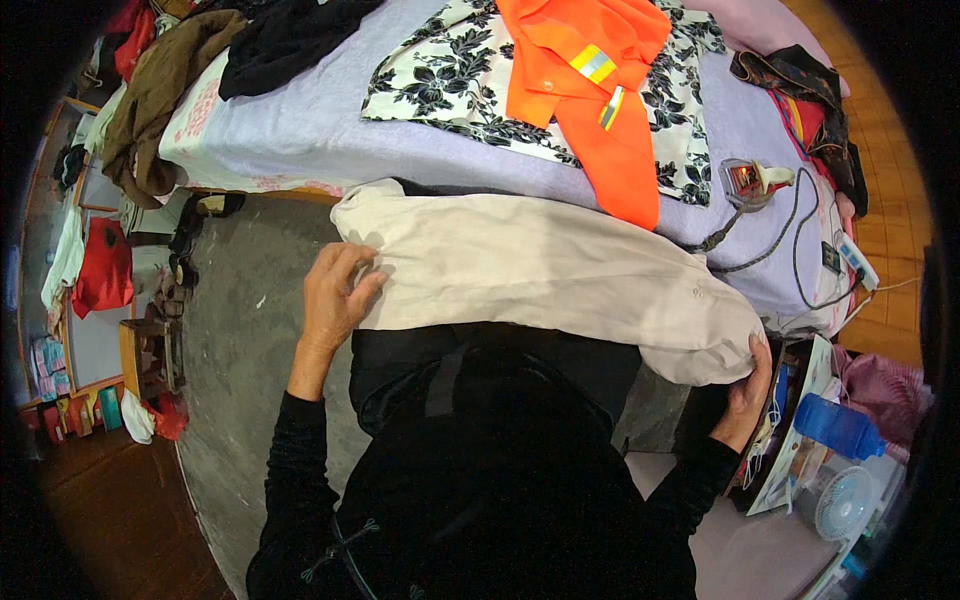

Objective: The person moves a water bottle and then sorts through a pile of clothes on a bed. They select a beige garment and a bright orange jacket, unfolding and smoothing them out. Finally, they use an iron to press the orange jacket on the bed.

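Observation:
A cream-coloured garment (pixel 540 270) lies stretched across my lap and the near edge of a lavender-covered table (pixel 300 130). My left hand (pixel 335 290) rests on its left end, fingers pinching the fabric. My right hand (pixel 750 385) grips the right end of the same garment, low beside my knee. Both sleeves are black.
On the table lie an orange shirt with reflective strips (pixel 590 90), a black-and-white floral shirt (pixel 450 80), dark clothes (pixel 290 35), a brown garment (pixel 150 100) and an iron (pixel 750 182) with its cord. A blue bottle (pixel 835 425) and small fan (pixel 843 503) sit lower right.

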### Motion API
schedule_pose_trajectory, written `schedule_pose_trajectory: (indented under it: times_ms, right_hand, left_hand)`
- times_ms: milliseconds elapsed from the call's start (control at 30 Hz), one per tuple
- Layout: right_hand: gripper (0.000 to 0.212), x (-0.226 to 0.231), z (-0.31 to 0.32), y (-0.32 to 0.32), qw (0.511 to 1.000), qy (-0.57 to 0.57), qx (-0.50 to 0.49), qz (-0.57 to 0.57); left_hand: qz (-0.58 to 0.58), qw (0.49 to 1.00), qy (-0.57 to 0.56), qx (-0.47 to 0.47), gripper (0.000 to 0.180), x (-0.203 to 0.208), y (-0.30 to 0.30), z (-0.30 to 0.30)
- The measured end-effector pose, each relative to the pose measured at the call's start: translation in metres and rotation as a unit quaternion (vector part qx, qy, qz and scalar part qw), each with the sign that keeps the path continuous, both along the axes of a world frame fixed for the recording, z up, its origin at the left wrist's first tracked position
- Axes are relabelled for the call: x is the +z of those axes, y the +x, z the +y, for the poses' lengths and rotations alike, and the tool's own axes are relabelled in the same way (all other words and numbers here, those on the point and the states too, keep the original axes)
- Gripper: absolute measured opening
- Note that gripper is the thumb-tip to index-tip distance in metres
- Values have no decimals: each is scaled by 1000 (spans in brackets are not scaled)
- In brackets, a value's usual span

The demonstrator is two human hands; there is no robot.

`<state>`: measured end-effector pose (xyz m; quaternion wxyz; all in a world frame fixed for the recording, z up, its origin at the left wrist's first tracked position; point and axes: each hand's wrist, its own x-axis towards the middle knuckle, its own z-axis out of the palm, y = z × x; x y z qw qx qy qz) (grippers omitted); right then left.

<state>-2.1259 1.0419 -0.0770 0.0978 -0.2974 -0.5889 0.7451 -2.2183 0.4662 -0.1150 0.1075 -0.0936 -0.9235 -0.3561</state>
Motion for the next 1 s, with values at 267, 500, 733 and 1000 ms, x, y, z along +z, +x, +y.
schedule_pose_trajectory:
  times_ms: [267,500,733,1000]
  right_hand:
    - [48,8,-9,-4,996,-15,-17,81]
    - [47,22,-20,-5,995,-15,29,92]
    - [52,-16,-24,8,985,71,149,-44]
    - [37,-4,-26,1,994,49,42,85]
  left_hand:
    - [-4,995,-88,-52,14,-3,2,1]
    - [-50,999,22,-5,7,14,7,4]
    - [-17,997,-71,-40,13,11,11,-2]
    - [-78,995,-26,-58,10,17,12,-10]
